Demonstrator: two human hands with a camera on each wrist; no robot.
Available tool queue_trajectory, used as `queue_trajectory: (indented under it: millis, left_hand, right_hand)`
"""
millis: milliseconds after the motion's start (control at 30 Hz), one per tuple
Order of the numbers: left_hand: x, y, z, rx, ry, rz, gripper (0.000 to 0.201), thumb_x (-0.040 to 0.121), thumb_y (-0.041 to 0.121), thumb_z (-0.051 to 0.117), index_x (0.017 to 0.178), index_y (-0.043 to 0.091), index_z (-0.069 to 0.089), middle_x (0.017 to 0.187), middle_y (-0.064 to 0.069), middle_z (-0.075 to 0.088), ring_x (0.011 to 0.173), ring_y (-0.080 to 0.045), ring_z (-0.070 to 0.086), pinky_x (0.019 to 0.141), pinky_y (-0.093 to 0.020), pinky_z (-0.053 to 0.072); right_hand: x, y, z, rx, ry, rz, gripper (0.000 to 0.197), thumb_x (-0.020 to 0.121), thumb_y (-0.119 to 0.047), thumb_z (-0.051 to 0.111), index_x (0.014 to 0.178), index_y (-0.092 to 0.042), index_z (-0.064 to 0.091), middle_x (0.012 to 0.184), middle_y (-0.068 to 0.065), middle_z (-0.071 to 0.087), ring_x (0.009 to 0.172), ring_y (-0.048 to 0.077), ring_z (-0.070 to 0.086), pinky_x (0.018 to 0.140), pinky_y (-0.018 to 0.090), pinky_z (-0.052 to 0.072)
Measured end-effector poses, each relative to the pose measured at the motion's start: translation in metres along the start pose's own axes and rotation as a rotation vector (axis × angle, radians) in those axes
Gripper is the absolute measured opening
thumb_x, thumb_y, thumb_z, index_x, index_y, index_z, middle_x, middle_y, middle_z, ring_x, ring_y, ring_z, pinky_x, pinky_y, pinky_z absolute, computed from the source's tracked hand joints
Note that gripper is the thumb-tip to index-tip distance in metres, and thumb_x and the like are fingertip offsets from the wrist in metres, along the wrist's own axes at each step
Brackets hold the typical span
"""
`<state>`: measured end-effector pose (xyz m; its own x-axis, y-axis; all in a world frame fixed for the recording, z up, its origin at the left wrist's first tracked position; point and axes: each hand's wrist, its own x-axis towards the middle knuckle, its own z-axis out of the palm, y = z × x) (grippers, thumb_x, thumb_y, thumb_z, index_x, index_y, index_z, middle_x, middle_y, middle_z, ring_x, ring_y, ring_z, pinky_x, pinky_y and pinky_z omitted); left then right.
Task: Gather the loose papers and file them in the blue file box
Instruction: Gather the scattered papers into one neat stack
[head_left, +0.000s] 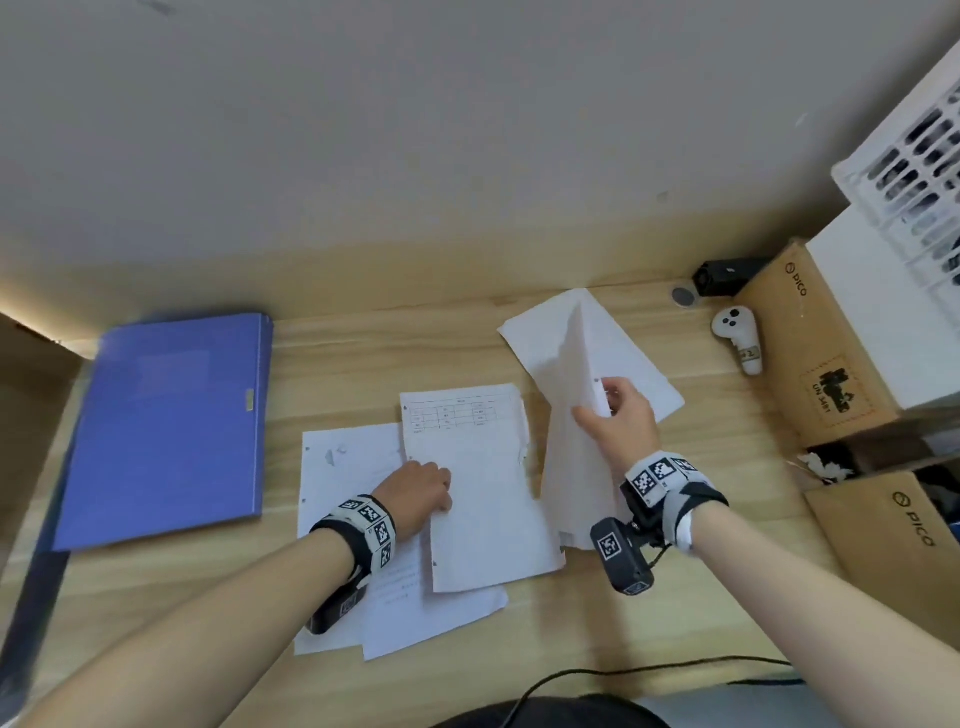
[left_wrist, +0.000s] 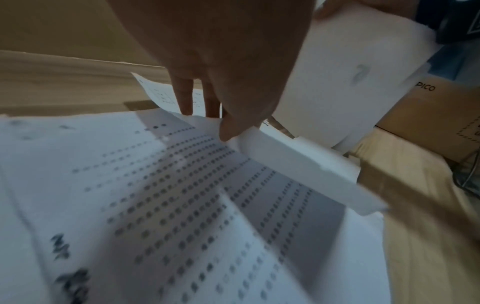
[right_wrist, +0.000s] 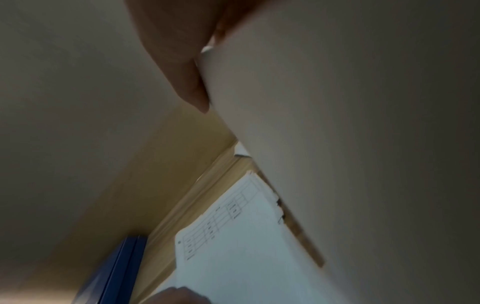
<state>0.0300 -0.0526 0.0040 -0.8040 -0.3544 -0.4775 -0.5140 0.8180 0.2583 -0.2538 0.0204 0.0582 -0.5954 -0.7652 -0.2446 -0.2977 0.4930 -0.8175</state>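
The blue file box (head_left: 166, 426) lies flat and closed on the left of the wooden desk (head_left: 363, 353); its edge also shows in the right wrist view (right_wrist: 116, 271). Loose white papers overlap mid-desk. My left hand (head_left: 441, 493) pinches the left edge of the top sheet, the one with a printed table (head_left: 478, 499), and lifts that edge slightly (left_wrist: 298, 164). A printed sheet (left_wrist: 155, 205) lies under it. My right hand (head_left: 600, 402) pinches a blank sheet (head_left: 571, 457) and holds it up off the desk, thumb (right_wrist: 192, 82) on its near edge. Another sheet (head_left: 644, 364) lies behind.
Two brown PICO cardboard boxes (head_left: 821, 353) (head_left: 893, 540) stand along the right side. A white controller (head_left: 737, 338) and a black device (head_left: 722, 278) sit near the back right. A white slotted basket (head_left: 919, 171) rests higher up. A black cable (head_left: 623, 670) runs along the front edge.
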Motion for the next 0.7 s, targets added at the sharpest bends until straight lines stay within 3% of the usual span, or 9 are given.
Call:
queue_trajectory:
  millis: [100, 200, 300, 367, 467, 500, 567, 633, 700]
  left_hand:
    - [-0.018, -0.008, 0.017, -0.081, 0.002, -0.006, 0.049, 0.077, -0.015, 0.052, 0.116, 0.010, 0.068, 0.129, -0.010, 0.058, 0.115, -0.034, 0.054, 0.093, -0.039, 0.042]
    - [-0.034, -0.009, 0.028, -0.171, 0.050, -0.071, 0.049, 0.083, -0.008, 0.048, 0.124, 0.013, 0.064, 0.137, -0.004, 0.054, 0.125, -0.028, 0.049, 0.105, -0.037, 0.039]
    - [-0.044, -0.006, 0.032, -0.364, 0.116, -0.141, 0.047, 0.091, 0.003, 0.038, 0.133, 0.015, 0.056, 0.138, 0.001, 0.053, 0.127, -0.021, 0.048, 0.105, -0.034, 0.040]
    - [-0.049, -0.004, 0.032, -0.467, 0.127, -0.200, 0.043, 0.095, 0.012, 0.036, 0.134, 0.017, 0.054, 0.138, 0.003, 0.053, 0.127, -0.018, 0.049, 0.104, -0.034, 0.041]
    - [-0.053, -0.003, 0.033, -0.574, 0.094, -0.292, 0.040, 0.100, 0.027, 0.034, 0.133, 0.019, 0.055, 0.135, 0.002, 0.056, 0.122, -0.018, 0.054, 0.099, -0.032, 0.043]
    - [-0.053, -0.003, 0.034, -0.606, 0.089, -0.317, 0.040, 0.099, 0.031, 0.034, 0.129, 0.019, 0.058, 0.129, 0.001, 0.060, 0.117, -0.020, 0.057, 0.096, -0.034, 0.045]
    - [-0.051, -0.004, 0.041, -0.658, 0.098, -0.379, 0.038, 0.097, 0.037, 0.033, 0.101, 0.015, 0.063, 0.105, -0.004, 0.067, 0.097, -0.026, 0.063, 0.084, -0.039, 0.050]
    - [-0.047, -0.006, 0.048, -0.708, 0.106, -0.454, 0.036, 0.095, 0.039, 0.034, 0.075, 0.014, 0.049, 0.076, -0.004, 0.058, 0.072, -0.027, 0.055, 0.066, -0.036, 0.042]
    - [-0.043, -0.004, 0.052, -0.770, 0.102, -0.507, 0.034, 0.096, 0.038, 0.036, 0.069, 0.018, 0.041, 0.068, 0.000, 0.048, 0.066, -0.023, 0.046, 0.062, -0.033, 0.034]
  right_hand:
    - [-0.015, -0.006, 0.033, -0.039, -0.171, -0.048, 0.025, 0.073, -0.034, 0.073, 0.080, -0.012, 0.063, 0.078, 0.011, 0.068, 0.069, 0.023, 0.064, 0.067, 0.045, 0.055]
    - [-0.028, -0.007, 0.064, -0.056, -0.318, -0.021, 0.024, 0.073, -0.040, 0.075, 0.080, -0.018, 0.067, 0.077, 0.000, 0.071, 0.072, 0.021, 0.068, 0.067, 0.039, 0.056]
    - [-0.039, 0.000, 0.094, -0.058, -0.384, -0.039, 0.038, 0.075, -0.038, 0.078, 0.062, -0.016, 0.050, 0.059, -0.002, 0.050, 0.055, 0.015, 0.044, 0.056, 0.030, 0.036]
    - [-0.044, 0.005, 0.112, -0.056, -0.406, -0.036, 0.045, 0.077, -0.039, 0.077, 0.057, -0.020, 0.042, 0.056, -0.005, 0.042, 0.054, 0.013, 0.038, 0.054, 0.029, 0.031]
    - [-0.051, 0.011, 0.132, -0.003, -0.491, 0.024, 0.035, 0.085, -0.032, 0.073, 0.059, -0.017, 0.053, 0.056, -0.001, 0.054, 0.053, 0.016, 0.053, 0.057, 0.035, 0.048]
    - [-0.054, 0.012, 0.136, 0.007, -0.525, 0.038, 0.031, 0.087, -0.027, 0.070, 0.061, -0.014, 0.059, 0.058, 0.002, 0.060, 0.054, 0.018, 0.059, 0.061, 0.038, 0.053]
    - [-0.057, 0.012, 0.141, -0.024, -0.588, 0.054, 0.025, 0.090, -0.017, 0.066, 0.066, -0.012, 0.066, 0.065, 0.005, 0.069, 0.057, 0.021, 0.064, 0.066, 0.038, 0.056]
    - [-0.057, 0.015, 0.140, -0.063, -0.595, 0.050, 0.019, 0.090, -0.015, 0.064, 0.072, -0.013, 0.068, 0.074, 0.006, 0.073, 0.060, 0.020, 0.067, 0.068, 0.038, 0.056]
    - [-0.050, 0.022, 0.134, -0.121, -0.539, 0.014, 0.012, 0.088, -0.022, 0.064, 0.079, -0.018, 0.070, 0.082, 0.001, 0.074, 0.069, 0.018, 0.070, 0.072, 0.038, 0.058]
